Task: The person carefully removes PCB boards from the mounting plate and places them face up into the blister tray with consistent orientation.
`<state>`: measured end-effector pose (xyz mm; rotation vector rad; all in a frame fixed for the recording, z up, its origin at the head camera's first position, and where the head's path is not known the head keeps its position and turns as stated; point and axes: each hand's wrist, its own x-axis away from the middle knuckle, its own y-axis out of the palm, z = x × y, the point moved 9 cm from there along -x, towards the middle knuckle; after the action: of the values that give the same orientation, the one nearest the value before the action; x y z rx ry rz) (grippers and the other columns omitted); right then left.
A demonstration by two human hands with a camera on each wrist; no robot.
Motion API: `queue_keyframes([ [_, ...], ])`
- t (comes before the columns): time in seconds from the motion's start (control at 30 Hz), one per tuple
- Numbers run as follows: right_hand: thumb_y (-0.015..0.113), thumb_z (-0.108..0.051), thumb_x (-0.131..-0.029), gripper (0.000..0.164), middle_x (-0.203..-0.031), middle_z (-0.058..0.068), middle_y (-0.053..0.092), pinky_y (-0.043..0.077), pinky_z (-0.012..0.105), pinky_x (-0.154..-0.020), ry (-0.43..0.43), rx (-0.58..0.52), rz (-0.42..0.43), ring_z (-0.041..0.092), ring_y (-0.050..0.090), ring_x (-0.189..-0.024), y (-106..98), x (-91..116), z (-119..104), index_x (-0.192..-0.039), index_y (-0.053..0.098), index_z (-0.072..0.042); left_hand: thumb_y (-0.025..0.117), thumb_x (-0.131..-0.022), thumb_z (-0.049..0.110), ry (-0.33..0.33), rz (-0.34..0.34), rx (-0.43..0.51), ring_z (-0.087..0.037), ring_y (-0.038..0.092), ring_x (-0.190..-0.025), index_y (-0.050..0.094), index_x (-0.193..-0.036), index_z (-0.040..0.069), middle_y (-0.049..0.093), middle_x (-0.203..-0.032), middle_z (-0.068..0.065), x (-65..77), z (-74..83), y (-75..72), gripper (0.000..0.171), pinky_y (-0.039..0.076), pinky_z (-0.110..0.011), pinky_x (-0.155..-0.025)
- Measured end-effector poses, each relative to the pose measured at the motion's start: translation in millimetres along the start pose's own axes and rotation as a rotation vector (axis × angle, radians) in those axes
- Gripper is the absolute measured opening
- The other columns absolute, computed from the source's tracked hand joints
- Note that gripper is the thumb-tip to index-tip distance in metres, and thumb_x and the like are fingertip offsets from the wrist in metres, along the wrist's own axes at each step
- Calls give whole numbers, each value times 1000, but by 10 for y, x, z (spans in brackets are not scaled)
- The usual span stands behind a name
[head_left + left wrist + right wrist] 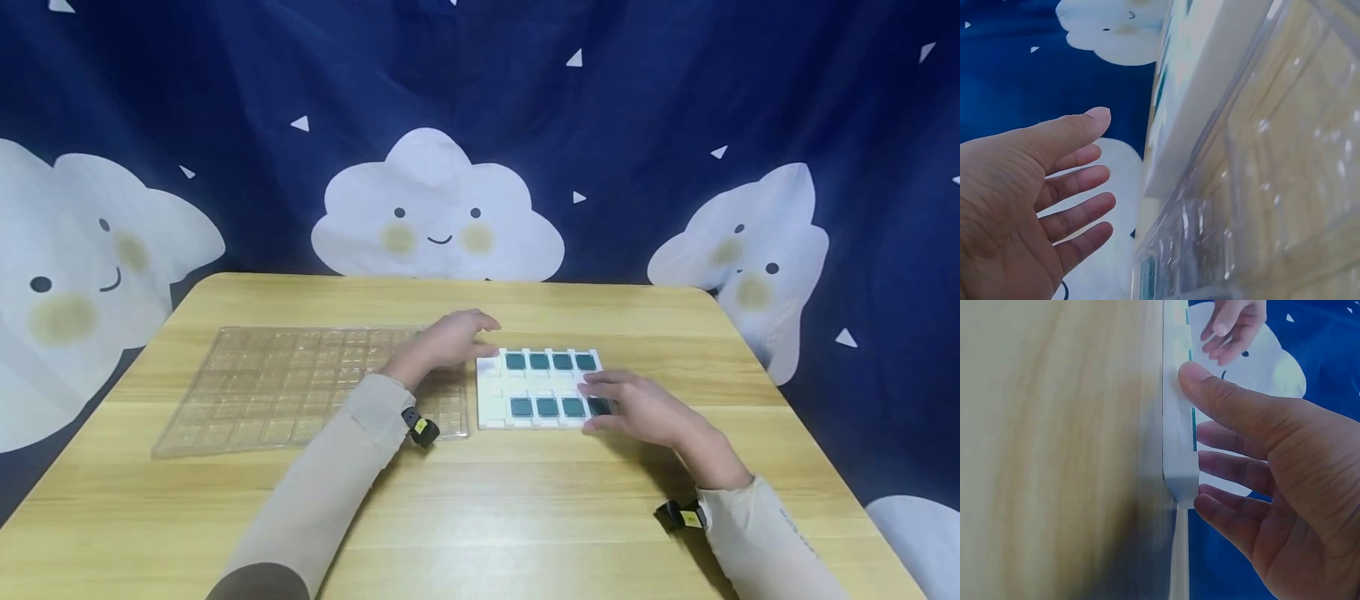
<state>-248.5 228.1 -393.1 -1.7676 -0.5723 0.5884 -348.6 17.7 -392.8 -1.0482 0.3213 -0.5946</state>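
Note:
A white rectangular holder (491,412) lies on the table with two rows of dark green square pieces (547,407) in its slots. My right hand (645,412) is at the holder's right end, fingers loosely bent and spread. In the right wrist view the thumb (1229,397) lies over the holder's near side and the fingertips reach its end, partly covering the last green square of the near row. My left hand (453,337) hovers with loose, separated fingers near the holder's far left corner, and nothing is in its grasp in the left wrist view.
A clear plastic tray (247,392) with many square pockets lies left of the holder, partly under my left forearm. The wooden table (480,508) ends at a dark blue curtain (480,75) with cloud prints. Dark wrist straps (423,427) sit on both sleeves.

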Motion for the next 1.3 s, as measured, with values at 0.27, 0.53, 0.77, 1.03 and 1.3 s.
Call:
queue_keyframes([
  [0.27, 78, -40, -81, 58, -132, 16, 59, 45, 52, -100, 19, 12, -12, 37, 54, -121, 6, -1, 19, -125, 67, -4, 65, -94, 37, 3, -57, 3, -24, 43, -134, 54, -140, 12, 48, -146, -6, -82, 93, 141, 53, 32, -38, -113],
  [0.53, 79, -41, -81, 59, -131, 16, 59, 45, 52, -100, 25, 18, -19, 38, 54, -121, 7, -11, 21, -125, 66, -4, 65, -94, 37, 27, -107, -25, -24, 49, -129, 55, -139, 11, 50, -144, -6, -145, 214, 258, 53, 35, -38, -111],
  [0.77, 80, -38, -80, 57, -130, 17, 60, 45, 52, -99, 20, 9, -10, 38, 55, -120, -5, -20, 2, -124, 67, -3, 68, -93, 35, 27, -113, -58, -23, 53, -124, 59, -134, 8, 58, -134, -7, -173, 273, 323, 51, 38, -36, -109],
  [1.03, 80, -38, -80, 58, -130, 17, 60, 45, 52, -100, 18, 10, -8, 38, 55, -120, -11, -17, 3, -124, 67, -3, 68, -93, 37, 14, -110, -124, -21, 56, -118, 61, -131, 8, 62, -125, -6, -215, 297, 372, 49, 43, -34, -104],
  [1.3, 81, -38, -79, 58, -129, 18, 60, 46, 51, -99, 27, 8, -15, 37, 56, -119, -7, -19, 12, -124, 67, -3, 67, -93, 38, 20, -108, -169, -19, 57, -112, 64, -128, 10, 61, -122, -4, -207, 327, 375, 45, 46, -33, -100],
])
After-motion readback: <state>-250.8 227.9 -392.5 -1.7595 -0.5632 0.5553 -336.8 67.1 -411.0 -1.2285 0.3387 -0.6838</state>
